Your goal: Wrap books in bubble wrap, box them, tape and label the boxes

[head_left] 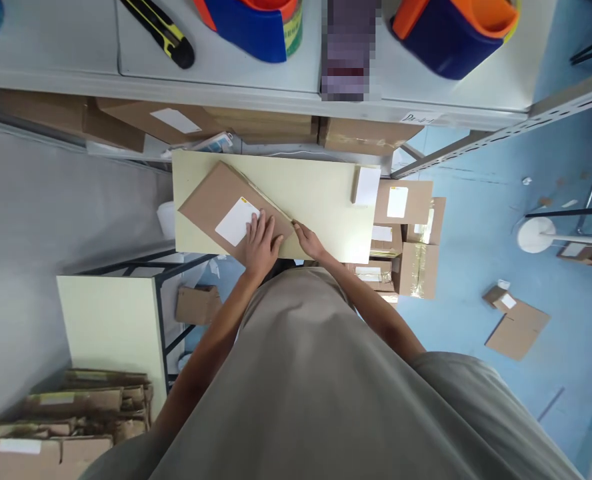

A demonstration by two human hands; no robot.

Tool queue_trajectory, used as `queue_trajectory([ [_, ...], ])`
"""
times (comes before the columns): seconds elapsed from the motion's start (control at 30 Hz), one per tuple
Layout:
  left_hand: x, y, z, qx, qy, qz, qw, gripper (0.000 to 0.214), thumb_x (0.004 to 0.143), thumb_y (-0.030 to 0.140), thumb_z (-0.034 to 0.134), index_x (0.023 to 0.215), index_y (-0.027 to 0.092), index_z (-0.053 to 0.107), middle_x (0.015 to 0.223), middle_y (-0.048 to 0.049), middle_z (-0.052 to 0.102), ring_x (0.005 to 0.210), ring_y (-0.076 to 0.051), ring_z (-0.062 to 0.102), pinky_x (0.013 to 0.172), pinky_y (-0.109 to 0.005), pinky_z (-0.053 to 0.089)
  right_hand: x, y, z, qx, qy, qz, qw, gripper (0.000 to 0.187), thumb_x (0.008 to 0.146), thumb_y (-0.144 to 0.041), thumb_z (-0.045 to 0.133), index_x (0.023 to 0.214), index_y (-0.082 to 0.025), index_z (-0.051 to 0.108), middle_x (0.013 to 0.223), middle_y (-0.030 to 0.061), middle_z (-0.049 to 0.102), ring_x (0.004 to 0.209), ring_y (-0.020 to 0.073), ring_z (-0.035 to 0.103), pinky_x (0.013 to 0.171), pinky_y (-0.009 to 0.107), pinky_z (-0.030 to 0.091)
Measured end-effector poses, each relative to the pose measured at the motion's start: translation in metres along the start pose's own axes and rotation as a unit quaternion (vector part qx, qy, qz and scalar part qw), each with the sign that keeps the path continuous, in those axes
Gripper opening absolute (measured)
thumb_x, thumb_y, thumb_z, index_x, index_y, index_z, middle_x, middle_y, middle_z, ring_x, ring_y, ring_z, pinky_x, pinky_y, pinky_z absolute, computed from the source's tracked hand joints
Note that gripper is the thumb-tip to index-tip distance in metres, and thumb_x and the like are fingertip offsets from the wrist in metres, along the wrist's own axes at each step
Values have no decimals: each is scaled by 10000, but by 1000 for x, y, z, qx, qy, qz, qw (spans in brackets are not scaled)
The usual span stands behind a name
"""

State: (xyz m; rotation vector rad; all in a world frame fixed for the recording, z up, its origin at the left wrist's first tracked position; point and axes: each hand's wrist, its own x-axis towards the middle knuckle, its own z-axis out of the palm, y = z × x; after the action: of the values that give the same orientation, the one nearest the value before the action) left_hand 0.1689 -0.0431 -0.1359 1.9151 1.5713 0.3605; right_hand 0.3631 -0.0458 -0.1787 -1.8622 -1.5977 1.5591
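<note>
A flat brown cardboard box (216,200) with a white label (236,221) lies tilted on a pale yellow table (316,193). My left hand (260,245) rests flat on the box's near corner, fingers stretched out and touching the label's edge. My right hand (309,241) sits at the box's right edge near the table's front, fingers curled against the cardboard edge; what it grips is hard to make out.
A small white-topped box (366,185) sits at the table's right end. Stacked cardboard boxes (409,233) stand right of the table. A shelf above holds a yellow-black utility knife (161,30) and two tape dispensers (261,23). Flattened cartons (71,413) lie lower left; cardboard scraps (519,327) on the blue floor.
</note>
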Motion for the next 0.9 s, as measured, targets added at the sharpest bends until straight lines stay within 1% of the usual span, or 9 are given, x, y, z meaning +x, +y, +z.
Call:
queue_trajectory([
  [0.23,2,-9,3,62,-10,16,998,693,1085,545,471,1667,168,461,1798,-172,295,1714,-353,132,1383,-621,169,19,6,4,221,0,34,975,861,1084,-772,292,1617,-153,566,1679,80,530,1609,238,455,1357,383,303],
  [0.33,-2,-7,-1,71,-9,29,997,709,1063,567,521,1655,178,479,1798,-152,312,1709,-364,171,1380,-603,212,12,15,4,238,47,42,969,921,1034,-852,318,1569,-167,625,1652,84,567,1606,274,458,1364,416,298],
  [0.43,11,-7,-16,61,-8,31,998,661,1042,555,578,1591,187,558,1735,-160,442,1661,-376,322,1357,-571,292,8,15,5,234,33,61,970,866,1057,-816,305,1468,-168,706,1579,110,643,1559,312,520,1333,463,358],
  [0.5,38,-16,-36,53,7,26,998,603,1048,527,587,1550,195,592,1649,-162,551,1588,-361,445,1326,-546,350,8,11,5,234,26,79,969,793,1077,-767,338,1435,-171,719,1558,121,662,1537,324,543,1318,481,382],
  [0.57,77,-33,-61,56,61,5,997,589,1044,502,617,1542,188,587,1648,-156,546,1573,-350,455,1329,-538,337,8,6,5,247,46,115,961,728,1094,-720,375,1423,-162,707,1539,148,670,1501,332,576,1292,488,424],
  [0.67,143,-66,-99,86,119,-54,988,637,1031,477,680,1512,73,577,1659,-195,514,1586,-348,417,1352,-529,280,4,-3,4,345,63,204,914,691,1115,-662,399,1462,-113,634,1556,223,627,1399,334,659,1182,479,552],
  [0.7,162,-76,-108,89,114,-101,984,663,1041,491,672,1517,43,559,1631,-214,542,1571,-348,438,1347,-527,282,2,-7,4,391,54,233,889,687,1121,-645,405,1483,-94,600,1563,250,608,1356,329,688,1139,470,588],
  [0.8,201,-98,-122,53,-2,-233,971,735,1080,637,552,1443,-2,581,1559,-248,609,1486,-377,537,1284,-619,340,-2,-20,6,501,7,284,817,658,1140,-587,399,1501,-55,541,1528,292,611,1217,288,757,1076,432,633],
  [0.9,213,-110,-123,35,-74,-272,959,763,1061,740,484,1170,12,689,1389,-274,711,1358,-411,635,1197,-679,411,0,-35,9,538,-19,276,796,581,1153,-548,369,1411,-84,605,1432,243,689,1140,250,775,1094,396,623],
])
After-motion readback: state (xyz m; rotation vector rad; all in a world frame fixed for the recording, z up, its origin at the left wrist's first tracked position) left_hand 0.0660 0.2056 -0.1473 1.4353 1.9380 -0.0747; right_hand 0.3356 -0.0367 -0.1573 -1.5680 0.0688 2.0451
